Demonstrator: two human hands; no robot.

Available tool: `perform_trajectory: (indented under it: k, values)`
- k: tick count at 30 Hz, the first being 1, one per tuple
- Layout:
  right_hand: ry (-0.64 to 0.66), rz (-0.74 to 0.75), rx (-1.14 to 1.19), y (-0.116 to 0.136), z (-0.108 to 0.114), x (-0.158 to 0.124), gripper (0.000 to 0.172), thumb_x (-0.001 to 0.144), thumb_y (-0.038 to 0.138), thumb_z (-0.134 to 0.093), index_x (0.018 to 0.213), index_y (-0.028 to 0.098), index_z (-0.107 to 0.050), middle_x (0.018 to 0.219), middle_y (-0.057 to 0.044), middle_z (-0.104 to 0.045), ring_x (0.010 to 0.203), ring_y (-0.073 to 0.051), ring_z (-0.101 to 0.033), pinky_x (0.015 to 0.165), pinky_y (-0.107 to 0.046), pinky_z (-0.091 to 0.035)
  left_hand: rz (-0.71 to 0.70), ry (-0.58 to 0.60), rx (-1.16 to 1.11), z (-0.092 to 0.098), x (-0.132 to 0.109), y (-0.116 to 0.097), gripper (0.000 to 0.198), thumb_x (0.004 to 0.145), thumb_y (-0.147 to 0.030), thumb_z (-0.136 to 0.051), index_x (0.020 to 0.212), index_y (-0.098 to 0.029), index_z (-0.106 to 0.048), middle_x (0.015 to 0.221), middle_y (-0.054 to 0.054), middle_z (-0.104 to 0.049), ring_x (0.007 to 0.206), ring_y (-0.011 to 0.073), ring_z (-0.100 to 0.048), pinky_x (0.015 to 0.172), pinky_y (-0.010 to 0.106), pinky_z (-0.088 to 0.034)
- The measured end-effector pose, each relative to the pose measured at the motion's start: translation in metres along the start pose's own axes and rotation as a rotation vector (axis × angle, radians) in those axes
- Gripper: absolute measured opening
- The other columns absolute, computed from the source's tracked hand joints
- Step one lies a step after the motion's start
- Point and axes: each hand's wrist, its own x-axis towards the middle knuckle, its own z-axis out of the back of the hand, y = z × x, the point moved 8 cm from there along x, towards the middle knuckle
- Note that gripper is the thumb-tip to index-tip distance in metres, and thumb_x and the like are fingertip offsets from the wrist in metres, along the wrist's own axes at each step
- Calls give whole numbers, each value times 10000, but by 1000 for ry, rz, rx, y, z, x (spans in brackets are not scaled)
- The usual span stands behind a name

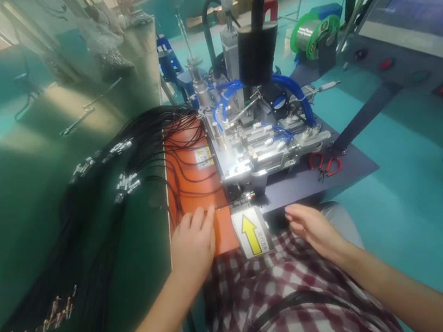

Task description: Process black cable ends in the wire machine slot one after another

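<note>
Where a thin black cable (222, 207) crosses the flat orange plate (196, 191) to the silver metal machine (269, 155), bunched fingers of the left hand (193, 241) appear to pinch it, presumably for steadiness. The right hand (315, 227) hovers beside the white, yellow-arrowed cover (251, 233), fingers loosely curled, holding nothing visible. Bundled black cables (142, 129) lie leftward, likely within easy reach.

Black cables (87, 207) partly blurred, screen (426, 11) at upper right cut off
</note>
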Motion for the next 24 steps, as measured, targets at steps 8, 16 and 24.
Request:
perform_trajectory:
  k: [8, 16, 24]
  values:
    - [-14, -78, -69, -30, 17, -18, 326, 622, 372, -691, 562, 198, -422, 535, 83, -345, 479, -61, -242, 491, -240, -196, 36, 20, -51, -6, -2, 7, 369, 908, -120, -435, 1202, -149, -654, 1026, 99, -680, 872, 229, -601, 674, 323, -489]
    - [0, -123, -103, -57, 27, -20, 335, 623, 398, -700, 595, 200, -431, 565, 74, -376, 490, -65, -272, 491, -232, -219, 100, 104, -119, -28, 23, 26, 425, 885, -67, -413, 1205, -218, -649, 950, 83, -646, 869, 222, -576, 651, 304, -451]
    - [48, -160, -169, -74, 22, -25, 346, 600, 421, -691, 571, 214, -416, 535, 70, -353, 468, -72, -251, 473, -239, -191, 189, 94, -219, -36, 39, 45, 284, 920, -94, -435, 996, -188, -693, 906, 62, -642, 872, 186, -577, 731, 304, -475]
